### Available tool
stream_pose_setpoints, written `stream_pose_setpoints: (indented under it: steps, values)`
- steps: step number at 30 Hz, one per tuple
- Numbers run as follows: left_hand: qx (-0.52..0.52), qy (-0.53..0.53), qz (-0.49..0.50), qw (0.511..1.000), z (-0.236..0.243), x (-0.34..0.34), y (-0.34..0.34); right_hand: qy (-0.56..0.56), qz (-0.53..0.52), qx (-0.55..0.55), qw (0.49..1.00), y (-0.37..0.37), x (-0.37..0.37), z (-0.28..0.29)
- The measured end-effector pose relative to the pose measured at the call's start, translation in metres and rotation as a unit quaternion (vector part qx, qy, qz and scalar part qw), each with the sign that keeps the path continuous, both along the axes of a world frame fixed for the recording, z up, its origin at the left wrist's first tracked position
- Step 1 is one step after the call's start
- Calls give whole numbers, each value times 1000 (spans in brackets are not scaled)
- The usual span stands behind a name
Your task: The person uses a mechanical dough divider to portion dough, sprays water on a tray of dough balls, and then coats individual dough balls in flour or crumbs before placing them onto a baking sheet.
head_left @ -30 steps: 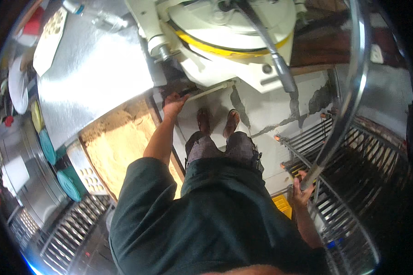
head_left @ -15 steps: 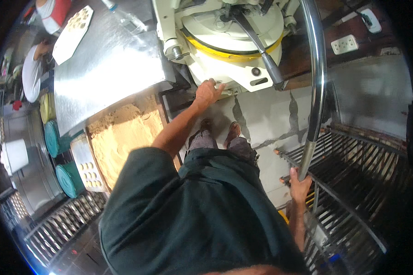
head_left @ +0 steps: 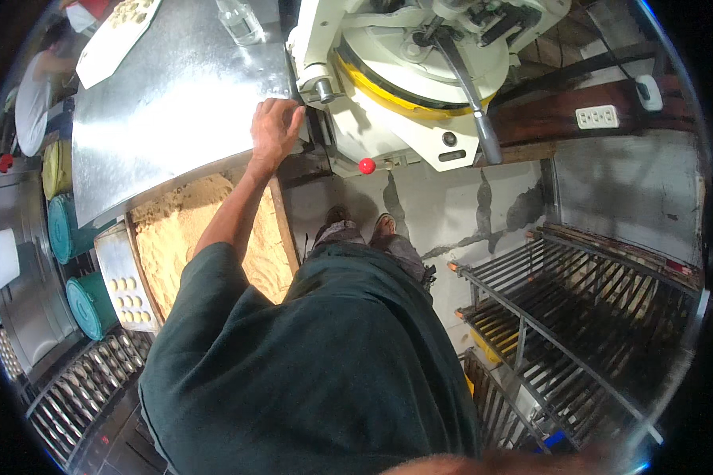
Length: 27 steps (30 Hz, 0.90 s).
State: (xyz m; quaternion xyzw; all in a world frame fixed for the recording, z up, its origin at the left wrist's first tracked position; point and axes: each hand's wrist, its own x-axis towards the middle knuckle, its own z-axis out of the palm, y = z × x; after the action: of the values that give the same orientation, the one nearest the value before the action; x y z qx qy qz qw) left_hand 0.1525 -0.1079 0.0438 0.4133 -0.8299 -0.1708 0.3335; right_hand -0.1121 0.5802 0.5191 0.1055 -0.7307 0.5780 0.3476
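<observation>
Head view: left hand (head_left: 274, 128) rested on the edge of the metal table (head_left: 174, 103), fingers curled over the edge right beside the white machine (head_left: 404, 87), gripping nothing loose. Right hand was out of sight, so its grip could not be told. A red knob (head_left: 367, 165) stuck out under the machine, near the left hand but apart from it. A wooden tray of crumbs (head_left: 174, 237) sat below the table edge, under the forearm. A wire rack (head_left: 562, 317) stood at the right. A glass bottle (head_left: 240, 20) stood on the table, well apart from the hand.
</observation>
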Motion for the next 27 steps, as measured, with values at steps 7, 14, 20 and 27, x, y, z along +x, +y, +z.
stream_pose_setpoints:
  steps: [7,14,20,27]
  values:
    - [24,-2,49,999,8,-8,-5,39,117,87,989,-150,-116,-5]
    - [22,3,102,995,13,-10,-10,-38,184,209,960,-331,-209,-90]
    - [34,-23,140,989,9,-14,-11,-60,230,280,930,-431,-252,-142]
    - [42,-7,165,985,11,-12,-5,-69,277,314,905,-485,-275,-181]
